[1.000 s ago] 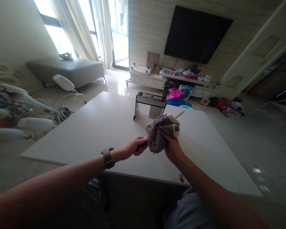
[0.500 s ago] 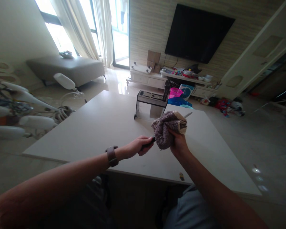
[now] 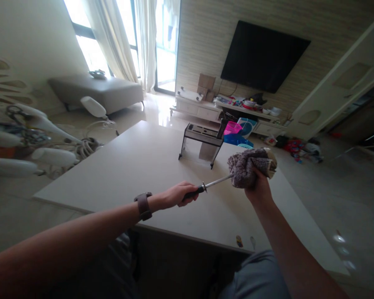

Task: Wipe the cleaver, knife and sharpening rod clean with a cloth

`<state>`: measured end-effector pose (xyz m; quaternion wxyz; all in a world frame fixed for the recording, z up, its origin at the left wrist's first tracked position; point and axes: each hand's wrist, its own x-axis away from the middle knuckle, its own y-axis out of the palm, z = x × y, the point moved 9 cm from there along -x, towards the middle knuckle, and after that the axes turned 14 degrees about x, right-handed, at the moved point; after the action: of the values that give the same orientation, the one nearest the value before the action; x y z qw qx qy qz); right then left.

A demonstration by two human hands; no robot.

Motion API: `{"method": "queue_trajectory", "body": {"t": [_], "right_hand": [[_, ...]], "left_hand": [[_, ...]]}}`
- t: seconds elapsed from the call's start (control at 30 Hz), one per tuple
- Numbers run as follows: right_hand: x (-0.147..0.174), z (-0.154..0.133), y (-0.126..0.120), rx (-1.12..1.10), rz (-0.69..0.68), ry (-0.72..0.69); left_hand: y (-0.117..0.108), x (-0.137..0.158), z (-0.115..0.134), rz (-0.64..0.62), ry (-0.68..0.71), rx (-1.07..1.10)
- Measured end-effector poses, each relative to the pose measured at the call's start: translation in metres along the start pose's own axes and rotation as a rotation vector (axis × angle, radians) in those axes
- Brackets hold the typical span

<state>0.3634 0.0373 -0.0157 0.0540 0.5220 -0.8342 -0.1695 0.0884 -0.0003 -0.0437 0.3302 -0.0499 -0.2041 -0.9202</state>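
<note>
My left hand [image 3: 184, 193] is closed round the black handle of a sharpening steel [image 3: 220, 181], whose thin metal rod points up and to the right. The rod's far end is hidden in a bunched brown towel [image 3: 247, 166] with a pale edge. My right hand [image 3: 261, 187] grips that towel around the rod, well away from the handle. Beyond both hands, a knife block [image 3: 204, 132] with a slotted top and clear sides stands on the white table [image 3: 127, 166]. One black handle [image 3: 222, 128] sticks up from its right end.
Near the table's front edge lie a small yellow-and-dark item [image 3: 239, 241] and a little pale one [image 3: 252, 242]. White chairs [image 3: 56, 157] stand to the left. Behind the table are a pink basket [image 3: 232, 127], a low cabinet [image 3: 193, 109] and a wall television [image 3: 264, 56].
My right hand has slid the towel right, away from the handle, baring the guard and part of the rod. The left hand keeps its hold. The camera view has shifted slightly.
</note>
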Motion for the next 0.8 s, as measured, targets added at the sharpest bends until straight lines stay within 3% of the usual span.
{"method": "queue_trajectory", "body": {"t": [0.13,0.33,0.6,0.8], "right_hand": [[0.002,0.008,0.000,0.000,-0.011,0.077],[0.014,0.014,0.010,-0.002,-0.002,0.100],[0.081,0.051,0.061,0.054,-0.037,0.184],[0.097,0.069,0.066,0.101,0.015,0.228]], "left_hand": [[-0.007,0.001,0.010,-0.016,0.087,-0.120],[-0.014,0.000,0.009,0.006,0.106,-0.138],[0.004,-0.007,0.008,0.011,0.234,-0.106],[0.006,-0.013,-0.002,0.004,0.194,-0.097]]}}
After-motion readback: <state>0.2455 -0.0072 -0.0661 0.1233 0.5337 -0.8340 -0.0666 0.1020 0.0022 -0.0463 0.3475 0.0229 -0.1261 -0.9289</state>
